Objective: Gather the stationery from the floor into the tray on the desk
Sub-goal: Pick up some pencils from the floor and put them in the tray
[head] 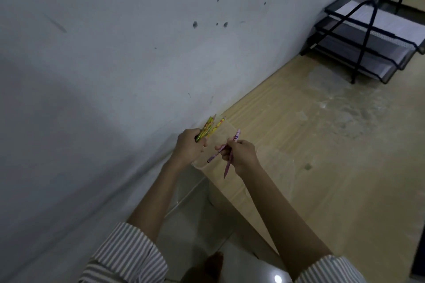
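Yellow pencils (208,127) sit bunched in the gripping left hand (188,147), tips pointing up and away toward the wall (115,53); the right hand (243,154) pinches two pink pencils (215,156), crossed, one slanting toward the left hand, one hanging down. A clear tray (218,136) lies just below and between both hands at the near corner of the desk (299,145); each hand looks about equally near it, so lowering along the tray's length should do; the black mesh rack (368,37) stands well apart.
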